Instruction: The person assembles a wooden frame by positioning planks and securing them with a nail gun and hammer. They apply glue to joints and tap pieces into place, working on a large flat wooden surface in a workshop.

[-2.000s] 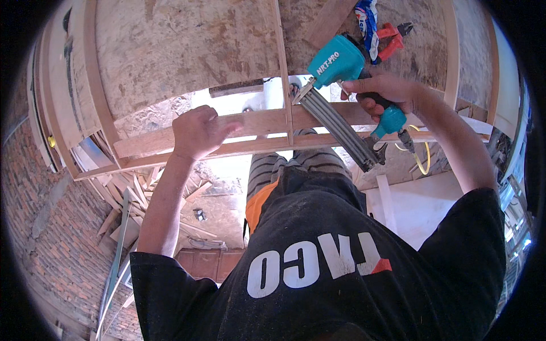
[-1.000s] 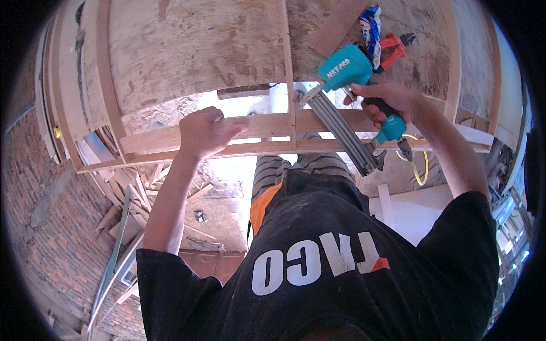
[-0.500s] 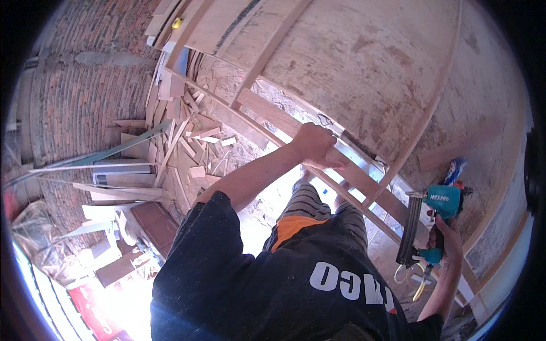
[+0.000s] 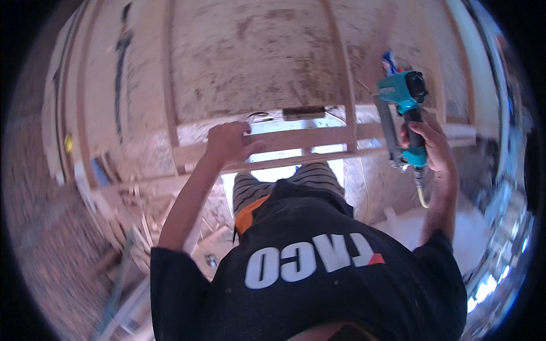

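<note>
My left hand (image 4: 230, 145) is wrapped over a wooden plank (image 4: 307, 138), its thumb lying along the near side. The plank runs across a frame of wooden strips, close to the thin near rail (image 4: 293, 161). Over to the right, my right hand (image 4: 435, 142) grips the black handle of a teal nail gun (image 4: 398, 91), held up above the frame with its long dark magazine on the left side. A yellowish air hose (image 4: 422, 196) hangs from the base of the handle. Some fingertips of my left hand are hidden behind the plank.
Beyond the plank lies a stained plywood sheet (image 4: 256, 57) crossed by wooden strips. A blue-and-white packet (image 4: 389, 62) is behind the nail gun. A small yellow object (image 4: 69, 143) sits at the far left. Wood scraps (image 4: 151, 219) litter the floor at lower left.
My view has swung to the right, so the frame now runs level across it. The nail gun has been raised in my right hand. My left hand stays on the plank.
</note>
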### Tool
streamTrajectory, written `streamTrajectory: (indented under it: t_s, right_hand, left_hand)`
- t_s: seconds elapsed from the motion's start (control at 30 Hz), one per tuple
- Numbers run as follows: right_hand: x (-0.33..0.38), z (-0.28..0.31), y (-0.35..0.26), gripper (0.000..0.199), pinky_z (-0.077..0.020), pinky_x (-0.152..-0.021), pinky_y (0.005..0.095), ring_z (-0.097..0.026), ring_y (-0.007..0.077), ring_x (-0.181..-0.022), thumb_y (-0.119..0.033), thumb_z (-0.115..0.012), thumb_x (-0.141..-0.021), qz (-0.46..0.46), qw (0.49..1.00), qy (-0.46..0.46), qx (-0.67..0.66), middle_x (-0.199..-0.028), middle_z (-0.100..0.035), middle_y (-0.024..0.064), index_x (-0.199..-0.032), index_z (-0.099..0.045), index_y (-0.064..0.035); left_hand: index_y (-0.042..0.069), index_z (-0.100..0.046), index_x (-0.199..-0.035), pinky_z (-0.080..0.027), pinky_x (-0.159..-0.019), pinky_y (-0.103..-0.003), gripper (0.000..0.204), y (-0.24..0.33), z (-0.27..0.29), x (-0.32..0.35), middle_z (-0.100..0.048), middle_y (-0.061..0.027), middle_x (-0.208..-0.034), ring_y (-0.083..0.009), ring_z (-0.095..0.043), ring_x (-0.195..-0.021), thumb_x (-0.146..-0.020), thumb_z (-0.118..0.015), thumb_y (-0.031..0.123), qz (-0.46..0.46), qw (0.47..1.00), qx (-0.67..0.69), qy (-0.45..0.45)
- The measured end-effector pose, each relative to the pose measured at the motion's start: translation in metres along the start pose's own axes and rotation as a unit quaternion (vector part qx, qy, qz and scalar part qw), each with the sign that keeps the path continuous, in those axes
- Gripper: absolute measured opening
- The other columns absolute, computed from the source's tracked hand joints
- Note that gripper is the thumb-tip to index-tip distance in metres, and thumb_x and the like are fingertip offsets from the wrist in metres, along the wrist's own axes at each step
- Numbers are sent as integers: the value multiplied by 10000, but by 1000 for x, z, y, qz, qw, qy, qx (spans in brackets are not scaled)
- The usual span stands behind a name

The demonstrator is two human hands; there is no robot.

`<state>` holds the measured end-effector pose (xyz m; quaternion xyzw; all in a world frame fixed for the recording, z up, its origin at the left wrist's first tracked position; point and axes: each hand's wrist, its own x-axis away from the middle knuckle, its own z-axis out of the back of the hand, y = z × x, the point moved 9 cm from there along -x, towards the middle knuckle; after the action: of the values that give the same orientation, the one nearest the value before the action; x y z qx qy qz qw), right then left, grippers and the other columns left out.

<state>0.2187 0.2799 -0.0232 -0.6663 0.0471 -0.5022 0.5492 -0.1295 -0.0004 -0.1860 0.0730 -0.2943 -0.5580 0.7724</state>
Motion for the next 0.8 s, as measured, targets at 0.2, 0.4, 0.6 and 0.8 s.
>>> streamTrajectory:
  t_s: [0.2,0.4,0.6,0.8]
  right_hand:
    - [121,-57,77,421,-573,-750,339,-690,188,-809,-204,-665,-1024,20,968,202,-146,-967,-680,89,-1383,-546,-18]
    - [181,-100,148,413,-618,-805,367,-728,224,-852,-209,-677,-1029,33,952,248,-175,-987,-682,100,-1369,-528,-27]
    - [179,-195,153,484,-603,-903,427,-742,271,-938,-237,-659,-988,41,940,252,-226,-1002,-656,117,-1382,-494,-7]
    - [202,-327,186,541,-620,-829,433,-740,287,-813,-293,-603,-922,-39,887,325,-325,-939,-631,105,-1365,-495,-2]
  left_hand:
    - [96,-764,-1198,-582,-871,-456,531,-19,15,7,-776,-137,-1013,-311,-753,-985,-878,-754,520,-59,986,69,-139]
    - [93,-736,-1296,-577,-920,-447,498,-66,7,2,-770,-153,-1111,-296,-740,-1033,-890,-764,380,-88,969,61,-223]
    - [57,-678,-1391,-572,-896,-406,569,-94,9,2,-767,-158,-1090,-275,-723,-987,-881,-803,277,-156,919,134,-335]
    - [27,-638,-1438,-570,-875,-398,664,-107,12,7,-770,-178,-1070,-269,-726,-964,-847,-840,251,-204,875,113,-424]
